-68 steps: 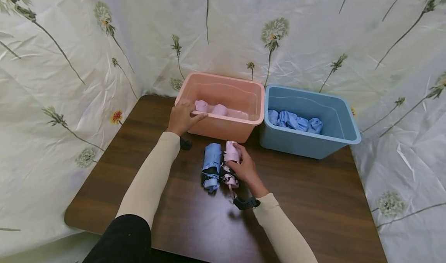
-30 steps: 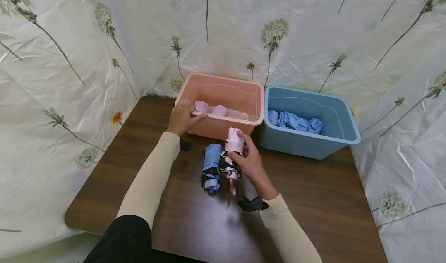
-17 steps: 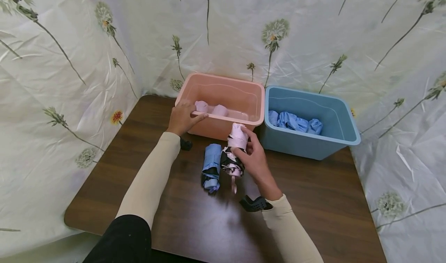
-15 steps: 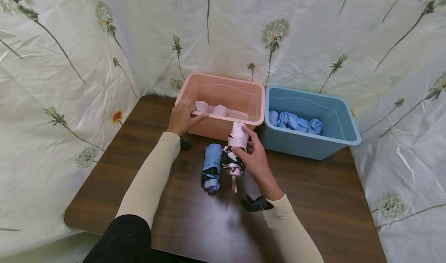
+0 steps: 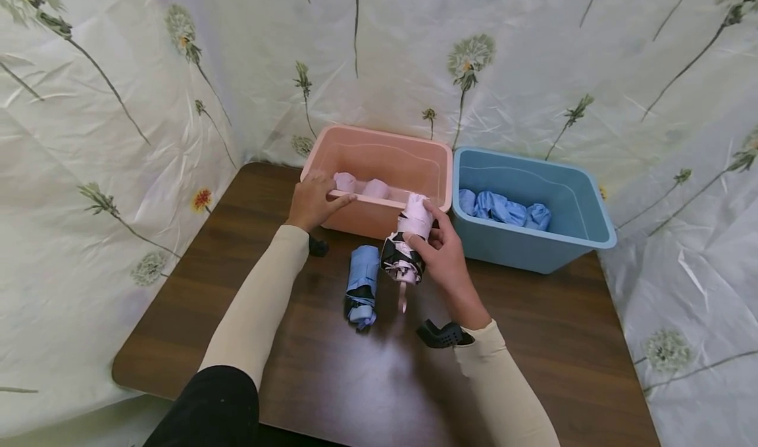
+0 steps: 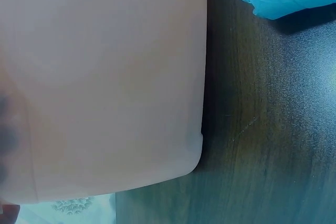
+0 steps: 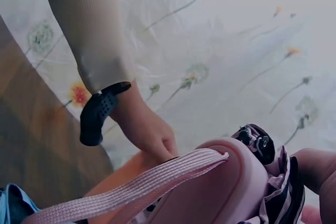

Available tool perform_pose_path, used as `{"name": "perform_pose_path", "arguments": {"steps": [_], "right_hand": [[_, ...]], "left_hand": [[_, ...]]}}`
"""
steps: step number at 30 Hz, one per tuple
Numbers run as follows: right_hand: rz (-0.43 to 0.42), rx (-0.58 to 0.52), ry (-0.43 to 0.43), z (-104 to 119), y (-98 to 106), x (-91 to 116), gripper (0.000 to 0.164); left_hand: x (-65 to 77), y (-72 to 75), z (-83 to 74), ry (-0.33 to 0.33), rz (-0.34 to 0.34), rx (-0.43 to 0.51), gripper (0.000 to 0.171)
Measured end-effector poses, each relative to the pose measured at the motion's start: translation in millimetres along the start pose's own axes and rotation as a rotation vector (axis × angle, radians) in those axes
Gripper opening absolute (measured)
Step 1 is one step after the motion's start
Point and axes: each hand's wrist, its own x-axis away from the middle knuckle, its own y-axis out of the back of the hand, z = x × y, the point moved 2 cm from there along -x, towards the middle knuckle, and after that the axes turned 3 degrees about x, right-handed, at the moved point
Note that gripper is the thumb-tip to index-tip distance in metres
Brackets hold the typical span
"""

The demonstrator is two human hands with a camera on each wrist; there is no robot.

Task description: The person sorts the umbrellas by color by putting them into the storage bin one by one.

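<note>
My right hand point(image 5: 447, 253) grips a folded pink umbrella point(image 5: 417, 218) with black lining, tilted in front of the pink bin, its far end overlapping the front rim in the head view. Its wrist strap point(image 7: 126, 192) and pink handle end point(image 7: 210, 192) show large in the right wrist view. My left hand point(image 5: 310, 203) holds the front left rim of the pink bin point(image 5: 385, 220). Through the bin wall in the left wrist view, dark finger shapes show. A folded blue umbrella point(image 5: 362, 279) lies on the table, left of the pink one.
Two pink rolled things point(image 5: 376, 188) lie in the pink bin. Beside it on the right stands a blue bin point(image 5: 533, 246) holding several blue rolled bundles point(image 5: 503, 208). The dark wooden table point(image 5: 320, 381) backs onto flower-printed cloth point(image 5: 391, 52).
My right hand has lifted the pink umbrella from beside the blue one and carried it forward and slightly right, up to the pink bin's front rim. The left hand stays on the rim.
</note>
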Motion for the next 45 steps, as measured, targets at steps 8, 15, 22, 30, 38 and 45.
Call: {"name": "perform_pose_path", "arguments": {"steps": [8,15,22,30,38,45], "right_hand": [[-0.036,-0.077,-0.026,10.6,8.3,-18.3,0.065],[-0.033,-0.124,-0.036,25.1,10.2,-29.3,0.063],[-0.051,-0.125,-0.025,23.5,12.6,-42.9,0.062],[-0.077,-0.182,-0.029,26.4,15.9,-64.4,0.062],[-0.065,-0.248,-0.015,23.7,18.5,-86.9,0.066],[-0.085,-0.256,-0.041,18.1,18.7,-105.8,0.065]], "left_hand": [[-0.7,1.4,-1.7,0.006,0.010,0.007,0.052],[0.5,0.7,0.5,0.012,0.017,0.005,0.052],[0.5,-0.4,0.1,-0.016,0.004,0.009,0.053],[-0.2,-0.6,1.6,-0.034,-0.026,-0.015,0.054],[-0.7,1.0,4.2,-0.026,-0.022,-0.008,0.053],[0.3,1.0,2.8,-0.019,-0.021,0.010,0.053]]}}
